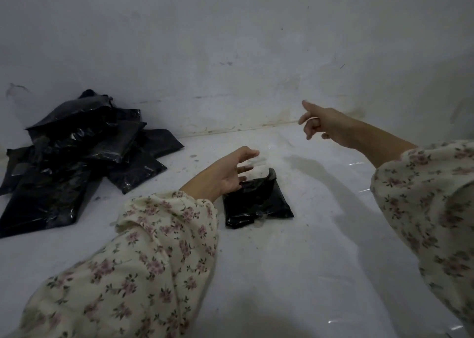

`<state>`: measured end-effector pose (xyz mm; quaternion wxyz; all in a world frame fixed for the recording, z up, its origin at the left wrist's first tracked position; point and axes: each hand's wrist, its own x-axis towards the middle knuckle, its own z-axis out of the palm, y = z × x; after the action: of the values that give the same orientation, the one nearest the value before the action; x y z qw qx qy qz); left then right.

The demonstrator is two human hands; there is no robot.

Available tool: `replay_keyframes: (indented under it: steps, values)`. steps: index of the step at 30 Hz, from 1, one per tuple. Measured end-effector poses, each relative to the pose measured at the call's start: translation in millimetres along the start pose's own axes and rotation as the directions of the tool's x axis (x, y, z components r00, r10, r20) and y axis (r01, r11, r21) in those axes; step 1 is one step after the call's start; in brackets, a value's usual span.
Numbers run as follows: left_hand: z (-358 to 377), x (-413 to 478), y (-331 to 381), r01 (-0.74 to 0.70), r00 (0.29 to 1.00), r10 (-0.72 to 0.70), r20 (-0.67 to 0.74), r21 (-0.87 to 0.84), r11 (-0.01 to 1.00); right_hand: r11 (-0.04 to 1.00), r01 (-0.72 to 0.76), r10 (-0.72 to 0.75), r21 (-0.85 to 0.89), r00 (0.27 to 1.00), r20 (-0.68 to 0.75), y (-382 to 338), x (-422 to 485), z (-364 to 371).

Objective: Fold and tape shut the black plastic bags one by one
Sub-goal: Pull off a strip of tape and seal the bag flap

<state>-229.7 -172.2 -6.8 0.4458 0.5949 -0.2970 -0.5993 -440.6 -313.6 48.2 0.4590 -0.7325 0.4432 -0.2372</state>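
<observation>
Left hand (225, 176) lies released, fingers spread and relaxed, its lower edge touching the far left corner of the one folded black bag (259, 201). That bag sits mid-floor (307, 260), nearly square, its slightly longer side running roughly along the wall (230, 42). Right hand (319, 124) hangs nearer the wall, forefinger out, holding nothing, farther from the bag. Well apart, by the floor's far left edge, lies one pile of black bags (77, 155): at least six, overlap hides the rest.
</observation>
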Motion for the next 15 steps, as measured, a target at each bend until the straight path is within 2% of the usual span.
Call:
replay_keyframes:
  steps: [2,5,7,15]
  values:
    - [6,-2,-1,-0.018,1.0,0.018,0.011,0.004,1.0,0.993,0.041,-0.036,-0.111,0.998,0.046,-12,-5,4]
    - [8,-6,0,-0.034,0.999,0.035,0.009,-0.033,0.999,0.952,0.105,-0.043,-0.286,0.976,0.214,-29,-13,15]
    - [10,-9,0,-0.041,0.999,0.042,0.002,-0.048,0.998,0.927,0.137,-0.038,-0.349,0.96,0.276,-36,-19,26]
    - [15,-14,1,-0.06,0.998,0.059,-0.024,-0.072,0.996,0.854,0.216,-0.078,-0.473,0.952,0.295,-34,-16,45]
